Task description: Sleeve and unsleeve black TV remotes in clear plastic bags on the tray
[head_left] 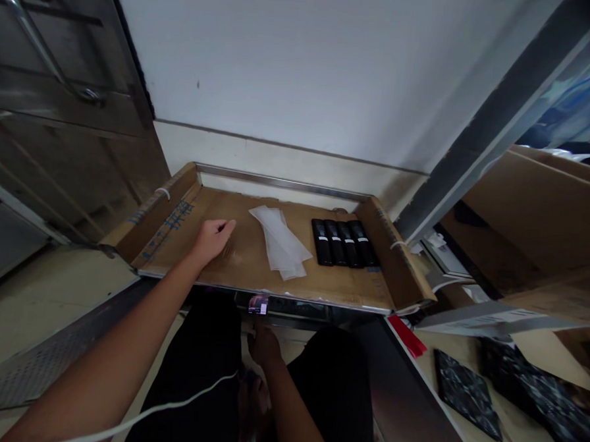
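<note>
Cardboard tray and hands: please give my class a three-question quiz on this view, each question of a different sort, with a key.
1. How many black items lie in a row on the tray?
2. True or false: the left hand is to the right of the black items.
3. Which is nearest the right hand? A) red strip; B) lit screen; C) door handle.

Key: 1. Four; 2. False; 3. B.

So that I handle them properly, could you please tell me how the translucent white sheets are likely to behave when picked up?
The translucent white sheets look thin, so they are probably light and rather floppy. They may slide apart, since they overlap loosely in a fanned pile on the cardboard. Lying flat, they seem unlikely to roll.
</note>
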`<state>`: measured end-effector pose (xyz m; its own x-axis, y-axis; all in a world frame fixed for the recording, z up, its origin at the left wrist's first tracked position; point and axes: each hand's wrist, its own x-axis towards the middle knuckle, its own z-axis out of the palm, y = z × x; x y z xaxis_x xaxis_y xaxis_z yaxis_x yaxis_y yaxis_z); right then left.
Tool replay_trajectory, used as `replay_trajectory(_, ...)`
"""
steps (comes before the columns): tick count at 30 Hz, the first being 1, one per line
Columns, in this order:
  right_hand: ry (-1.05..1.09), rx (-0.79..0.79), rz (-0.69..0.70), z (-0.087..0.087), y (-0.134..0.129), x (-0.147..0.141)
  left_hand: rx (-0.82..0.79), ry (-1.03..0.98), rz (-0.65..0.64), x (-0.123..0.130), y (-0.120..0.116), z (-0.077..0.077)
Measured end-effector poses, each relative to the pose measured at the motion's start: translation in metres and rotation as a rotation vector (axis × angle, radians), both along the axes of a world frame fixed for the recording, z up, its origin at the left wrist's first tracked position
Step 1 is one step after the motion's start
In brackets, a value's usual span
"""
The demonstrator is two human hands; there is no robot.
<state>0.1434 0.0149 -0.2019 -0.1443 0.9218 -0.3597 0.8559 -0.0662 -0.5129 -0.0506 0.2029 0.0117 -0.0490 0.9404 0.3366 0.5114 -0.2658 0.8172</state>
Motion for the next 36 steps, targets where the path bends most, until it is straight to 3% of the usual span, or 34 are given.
replay_trajectory(12,-0.057,0.022,-0.009,0.015,0.003,-0.011,-0.002,-0.006,0.013,0.002,-0.002,0.003)
replay_trajectory(30,-0.085,0.008,-0.073,0.017,0.003,-0.01,-0.01,-0.006,0.02,0.002,-0.002,0.004)
replay_trajectory(36,-0.05,0.008,-0.064,0.009,0.003,-0.01,-0.004,-0.006,0.022,0.001,-0.002,0.003)
